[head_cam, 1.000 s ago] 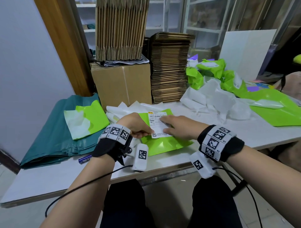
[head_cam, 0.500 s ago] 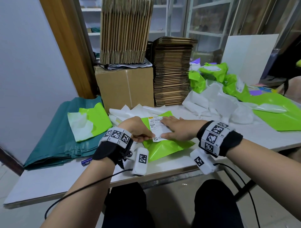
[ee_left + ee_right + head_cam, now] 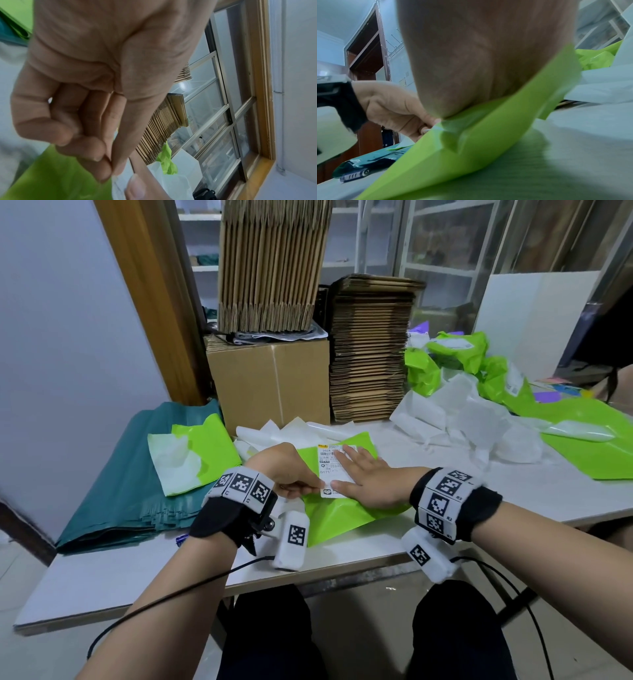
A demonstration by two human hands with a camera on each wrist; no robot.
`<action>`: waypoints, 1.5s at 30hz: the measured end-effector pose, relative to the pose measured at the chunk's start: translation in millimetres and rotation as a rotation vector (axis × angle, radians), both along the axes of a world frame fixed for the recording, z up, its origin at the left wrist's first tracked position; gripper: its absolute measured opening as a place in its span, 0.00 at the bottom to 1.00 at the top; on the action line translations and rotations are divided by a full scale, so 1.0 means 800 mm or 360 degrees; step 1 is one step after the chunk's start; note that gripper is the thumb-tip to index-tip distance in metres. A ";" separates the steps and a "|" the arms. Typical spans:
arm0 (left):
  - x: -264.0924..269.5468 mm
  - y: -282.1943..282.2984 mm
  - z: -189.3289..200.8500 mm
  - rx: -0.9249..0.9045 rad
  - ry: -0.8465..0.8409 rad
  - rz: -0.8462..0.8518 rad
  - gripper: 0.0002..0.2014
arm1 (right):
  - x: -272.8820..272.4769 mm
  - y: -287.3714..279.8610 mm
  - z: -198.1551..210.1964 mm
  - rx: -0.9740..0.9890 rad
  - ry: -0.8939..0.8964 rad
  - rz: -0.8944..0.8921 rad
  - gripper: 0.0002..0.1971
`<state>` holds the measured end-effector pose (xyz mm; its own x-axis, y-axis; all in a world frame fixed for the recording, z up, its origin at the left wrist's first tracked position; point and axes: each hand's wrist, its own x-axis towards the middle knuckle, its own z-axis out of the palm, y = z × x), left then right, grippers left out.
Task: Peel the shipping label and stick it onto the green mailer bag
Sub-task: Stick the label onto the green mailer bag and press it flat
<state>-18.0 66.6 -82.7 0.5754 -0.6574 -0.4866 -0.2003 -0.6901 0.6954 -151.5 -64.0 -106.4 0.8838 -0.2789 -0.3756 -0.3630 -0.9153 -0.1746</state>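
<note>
**Shipping label going down on the green mailer bag**

The shipping label (image 3: 334, 470) is thin, limp and sticky-backed, so we judge its edges the safest place to hold. It is white with black print and lies on the green mailer bag (image 3: 337, 517), itself soft and slippery, on the counter (image 3: 548, 491). Our left hand (image 3: 284, 470) pinches the label's near-left corner; our right hand (image 3: 371, 479) presses flat, fingers straight.

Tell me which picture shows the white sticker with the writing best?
The head view: the shipping label lies flat on the green mailer bag, its print facing up, partly under the right hand. The left wrist view shows only a blurry white corner by the left hand. The right wrist view shows just an edge.
</note>
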 end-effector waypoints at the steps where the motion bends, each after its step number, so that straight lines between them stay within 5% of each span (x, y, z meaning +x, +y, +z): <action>1: 0.001 0.001 0.002 0.0010 0.0006 -0.0006 0.18 | 0.001 0.000 -0.001 0.0009 0.0004 -0.0012 0.38; 14: 0.024 -0.025 0.035 -0.0261 -0.0267 -0.0028 0.12 | -0.009 -0.006 -0.001 0.0091 0.0079 -0.0113 0.38; 21: 0.023 -0.048 0.041 0.0046 -0.0296 -0.0082 0.23 | -0.004 -0.003 0.001 0.0037 0.0119 -0.0120 0.38; 32: 0.051 -0.079 0.006 0.0473 -0.0557 -0.0282 0.55 | -0.004 -0.005 0.006 0.0047 0.0184 -0.0127 0.40; 45: 0.055 -0.073 0.003 0.0314 -0.0625 -0.0186 0.36 | -0.004 -0.005 0.006 0.0050 0.0180 -0.0147 0.40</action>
<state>25.7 7.9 -80.4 0.6689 -0.6454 -0.3689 -0.5071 -0.7590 0.4083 -154.4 -68.2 -101.9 0.8063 -0.3439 -0.4813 -0.4647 -0.8717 -0.1554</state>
